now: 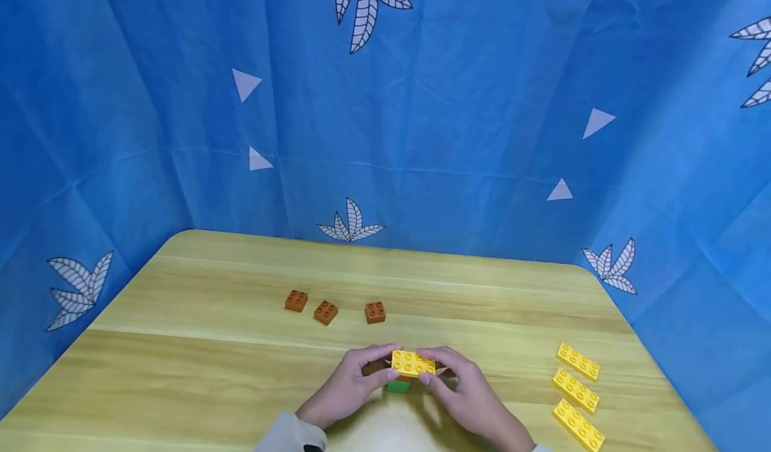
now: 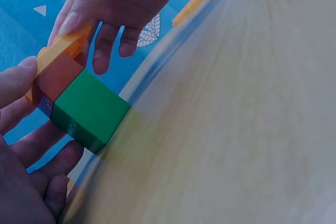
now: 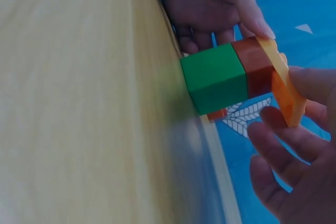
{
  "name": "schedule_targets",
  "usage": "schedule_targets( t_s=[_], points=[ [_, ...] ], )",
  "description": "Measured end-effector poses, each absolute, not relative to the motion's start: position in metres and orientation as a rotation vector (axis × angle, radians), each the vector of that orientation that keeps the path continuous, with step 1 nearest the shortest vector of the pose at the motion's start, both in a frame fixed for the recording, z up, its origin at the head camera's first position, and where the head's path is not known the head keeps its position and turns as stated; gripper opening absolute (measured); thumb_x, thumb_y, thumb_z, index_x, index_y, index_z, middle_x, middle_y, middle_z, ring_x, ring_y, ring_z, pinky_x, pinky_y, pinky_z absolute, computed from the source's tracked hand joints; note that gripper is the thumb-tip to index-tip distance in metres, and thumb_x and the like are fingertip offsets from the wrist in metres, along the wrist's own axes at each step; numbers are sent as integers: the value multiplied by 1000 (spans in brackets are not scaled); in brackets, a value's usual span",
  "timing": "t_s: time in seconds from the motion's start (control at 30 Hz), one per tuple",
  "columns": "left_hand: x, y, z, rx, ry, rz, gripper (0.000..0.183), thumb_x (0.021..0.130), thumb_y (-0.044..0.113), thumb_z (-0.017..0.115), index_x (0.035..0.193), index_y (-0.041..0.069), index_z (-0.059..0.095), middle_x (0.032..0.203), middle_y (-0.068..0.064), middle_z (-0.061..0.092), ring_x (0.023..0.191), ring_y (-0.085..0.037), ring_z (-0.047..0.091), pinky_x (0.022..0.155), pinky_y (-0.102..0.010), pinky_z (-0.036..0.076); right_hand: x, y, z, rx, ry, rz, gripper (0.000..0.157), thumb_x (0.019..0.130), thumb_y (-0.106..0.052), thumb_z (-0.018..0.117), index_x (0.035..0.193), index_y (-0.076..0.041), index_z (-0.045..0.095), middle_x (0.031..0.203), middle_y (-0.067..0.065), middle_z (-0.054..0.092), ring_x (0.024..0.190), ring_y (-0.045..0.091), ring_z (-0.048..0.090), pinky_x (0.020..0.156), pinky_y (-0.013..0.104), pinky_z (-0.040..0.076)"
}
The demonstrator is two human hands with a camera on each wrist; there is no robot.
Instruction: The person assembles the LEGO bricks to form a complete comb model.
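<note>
A yellow eight-stud toy brick (image 1: 413, 363) tops a small stack in front of me, held between both hands. Under it is a brown brick (image 2: 59, 76), and a taller green block (image 2: 92, 109) forms the base, standing on the table. My left hand (image 1: 352, 382) pinches the yellow brick's left end, thumb at the near side. At the other end, my right hand (image 1: 462, 390) pinches it the same way. In the right wrist view, the yellow brick (image 3: 283, 85) overhangs the brown one on the right hand's side.
Three brown four-stud bricks (image 1: 326, 312) lie beyond the hands, toward the left. Over on the right, three yellow bricks (image 1: 576, 390) form a loose column near the edge of the wooden table (image 1: 199, 371). Blue patterned cloth (image 1: 482, 117) hangs around the back and sides.
</note>
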State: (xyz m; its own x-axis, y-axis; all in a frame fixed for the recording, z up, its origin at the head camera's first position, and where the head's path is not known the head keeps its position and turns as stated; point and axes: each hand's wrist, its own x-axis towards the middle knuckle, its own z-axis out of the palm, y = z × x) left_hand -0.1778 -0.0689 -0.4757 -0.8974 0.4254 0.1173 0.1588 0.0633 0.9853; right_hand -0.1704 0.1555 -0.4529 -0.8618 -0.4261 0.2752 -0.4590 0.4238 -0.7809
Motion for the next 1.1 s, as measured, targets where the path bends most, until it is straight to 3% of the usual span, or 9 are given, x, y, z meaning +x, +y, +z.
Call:
schedule_targets(
  t_s=[0.33, 0.53, 0.67, 0.87, 1.1],
  points=[
    [-178, -72, -470, 555, 2081, 1904, 46, 89, 22, 65, 131, 8, 55, 120, -9, 61, 99, -21, 59, 81, -23, 51, -168, 154, -459, 812, -2601, 1453, 32, 91, -27, 62, 121, -16, 60, 111, -4, 63, 95, 10, 59, 78, 28, 53],
    [-186, -81, -462, 507, 2165, 1904, 57, 91, 27, 63, 141, 10, 43, 125, -12, 57, 109, -24, 57, 92, -35, 48, -168, 153, -459, 879, -2562, 1434, 33, 92, -25, 60, 122, -12, 59, 112, 0, 63, 94, 13, 60, 76, 27, 54],
    [-195, -91, -456, 360, 2320, 1972, 62, 90, 27, 64, 144, 12, 38, 126, -16, 55, 109, -26, 57, 91, -39, 50, -167, 152, -457, 900, -2550, 1444, 33, 92, -23, 60, 123, -11, 59, 114, 3, 63, 94, 15, 59, 76, 27, 54],
    [-210, -113, -454, 29, 2760, 1787, 60, 88, 19, 66, 140, 3, 42, 126, -18, 51, 108, -31, 53, 92, -45, 46, -166, 153, -455, 892, -2565, 1453, 34, 92, -23, 60, 124, -11, 58, 117, 4, 62, 95, 14, 58, 76, 27, 53],
    [-219, -128, -457, -95, 2974, 1491, 61, 85, 18, 68, 138, -2, 43, 133, -24, 42, 119, -40, 46, 98, -54, 40, -168, 153, -453, 895, -2570, 1452, 34, 92, -24, 60, 124, -12, 58, 115, 3, 62, 94, 13, 57, 75, 26, 53]
  ],
)
